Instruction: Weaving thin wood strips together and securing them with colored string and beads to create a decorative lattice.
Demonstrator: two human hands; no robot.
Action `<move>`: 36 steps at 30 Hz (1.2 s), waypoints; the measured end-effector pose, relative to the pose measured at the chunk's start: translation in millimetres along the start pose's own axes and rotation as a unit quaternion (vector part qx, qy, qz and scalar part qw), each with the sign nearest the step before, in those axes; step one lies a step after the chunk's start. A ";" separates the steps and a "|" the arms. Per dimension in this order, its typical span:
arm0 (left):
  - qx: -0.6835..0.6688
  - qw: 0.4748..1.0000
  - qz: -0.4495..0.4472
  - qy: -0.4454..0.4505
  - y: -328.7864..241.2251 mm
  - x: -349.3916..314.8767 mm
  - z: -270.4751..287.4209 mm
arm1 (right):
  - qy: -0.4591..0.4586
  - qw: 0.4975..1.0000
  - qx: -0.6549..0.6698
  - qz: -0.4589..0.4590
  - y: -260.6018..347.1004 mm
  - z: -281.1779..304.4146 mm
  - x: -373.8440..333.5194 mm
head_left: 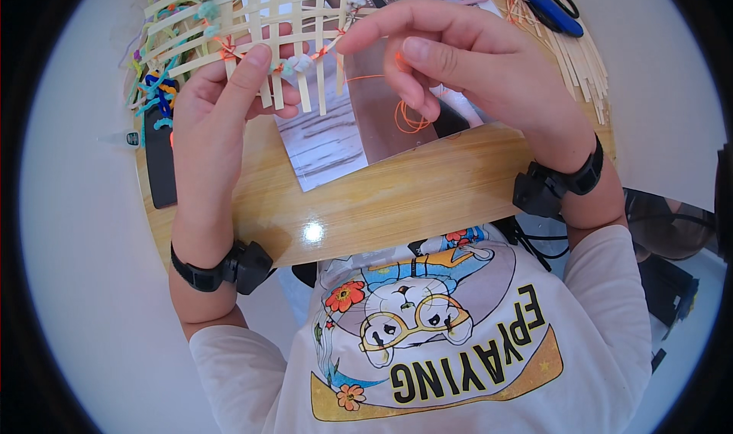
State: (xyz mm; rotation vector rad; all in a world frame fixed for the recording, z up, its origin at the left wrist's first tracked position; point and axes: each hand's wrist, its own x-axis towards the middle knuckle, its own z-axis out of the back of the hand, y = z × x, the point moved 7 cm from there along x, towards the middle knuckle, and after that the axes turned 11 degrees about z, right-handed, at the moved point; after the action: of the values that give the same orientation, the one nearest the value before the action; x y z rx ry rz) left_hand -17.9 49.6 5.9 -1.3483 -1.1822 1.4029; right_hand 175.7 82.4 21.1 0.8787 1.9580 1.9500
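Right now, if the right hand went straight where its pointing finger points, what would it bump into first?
The right hand would probably meet the woven mat first, at its near edge; the fingertip looks very close, maybe touching, though depth is unclear.

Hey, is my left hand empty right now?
No, the left hand holds the woven lattice of pale strips by its near edge, thumb on top.
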 end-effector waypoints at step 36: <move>0.017 1.000 0.015 0.002 -0.3 -2.0 -5.8 | -0.028 0.993 -0.119 -0.009 -2.8 -5.9 -3.2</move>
State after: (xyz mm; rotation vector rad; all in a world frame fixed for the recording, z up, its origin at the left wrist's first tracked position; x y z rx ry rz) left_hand -12.0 48.2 6.8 -1.3499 -1.1337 1.4346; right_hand 174.2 75.9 18.1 0.8375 1.6544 2.0704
